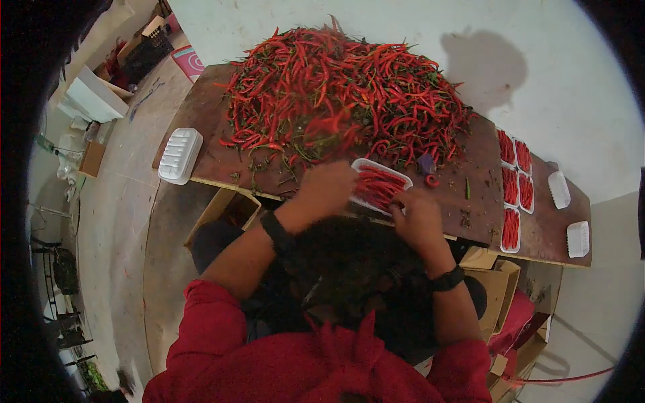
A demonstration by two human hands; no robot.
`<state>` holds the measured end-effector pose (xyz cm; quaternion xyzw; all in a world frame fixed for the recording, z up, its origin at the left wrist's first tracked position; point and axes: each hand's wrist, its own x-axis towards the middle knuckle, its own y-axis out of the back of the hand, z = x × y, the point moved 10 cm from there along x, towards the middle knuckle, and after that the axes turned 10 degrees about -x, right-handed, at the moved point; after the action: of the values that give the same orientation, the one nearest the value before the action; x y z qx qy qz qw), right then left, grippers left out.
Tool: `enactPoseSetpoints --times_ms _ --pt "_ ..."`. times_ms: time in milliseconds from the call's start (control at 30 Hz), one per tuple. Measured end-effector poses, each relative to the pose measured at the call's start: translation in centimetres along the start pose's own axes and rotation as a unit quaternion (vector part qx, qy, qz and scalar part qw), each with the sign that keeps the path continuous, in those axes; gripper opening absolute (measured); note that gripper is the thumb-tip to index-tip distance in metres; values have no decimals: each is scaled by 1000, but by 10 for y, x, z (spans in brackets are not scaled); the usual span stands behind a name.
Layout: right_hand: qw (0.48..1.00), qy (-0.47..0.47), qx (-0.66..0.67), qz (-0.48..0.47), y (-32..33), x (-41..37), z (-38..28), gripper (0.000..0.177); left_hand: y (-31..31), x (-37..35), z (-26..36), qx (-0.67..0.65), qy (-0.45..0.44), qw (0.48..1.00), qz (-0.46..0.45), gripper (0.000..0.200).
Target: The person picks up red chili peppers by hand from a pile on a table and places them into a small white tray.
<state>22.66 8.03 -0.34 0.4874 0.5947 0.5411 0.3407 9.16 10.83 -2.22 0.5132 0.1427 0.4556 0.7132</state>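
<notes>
A white plastic tray [359, 163] filled with long red chili peppers [379, 187] sits tilted at the table's near edge, in front of me. My left hand [327, 188] is at its left end, smeared by motion, so its fingers do not show clearly. At the near right corner, my right hand [418, 213] has its fingers bent around the tray's rim. Just beyond the tray rises a large heap of loose red chilies [349, 94] with green stems among them.
Several filled chili trays [510, 230] stand in rows at the right. White trays [559, 189] lie farther right, and a stack of trays [180, 156] is at the table's left corner. A small purple object [426, 163] lies by the heap. Cardboard boxes [494, 289] are below the table.
</notes>
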Motion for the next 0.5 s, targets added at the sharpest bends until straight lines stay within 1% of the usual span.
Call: enactPoseSetpoints --times_ms 33,100,133,200,233,300,400,433,500 --pt "1000 3 -3 12 3 0 0 11 4 1 -6 0 0 1000 0 15" --pt "1000 7 -7 24 7 0 1 10 20 1 -34 9 92 995 31 16" --pt "1000 3 -2 31 9 0 2 10 23 0 -36 9 92 995 31 16" --pt "999 0 2 39 12 0 4 9 30 -2 -45 80 131 988 30 16" --pt "999 3 -3 49 13 -1 4 10 30 -2 -47 80 131 988 30 16" --pt "998 5 -8 58 13 -1 5 10 28 -4 -55 79 168 982 24 17" --pt "997 15 -7 72 12 -2 4 10 31 -5 -49 61 164 985 8 19" --pt "998 9 -9 58 8 -1 5 11 32 -5 -46 61 164 985 8 19" --pt "999 4 -11 46 5 0 2 12 36 -7 -44 20 182 983 15 20"
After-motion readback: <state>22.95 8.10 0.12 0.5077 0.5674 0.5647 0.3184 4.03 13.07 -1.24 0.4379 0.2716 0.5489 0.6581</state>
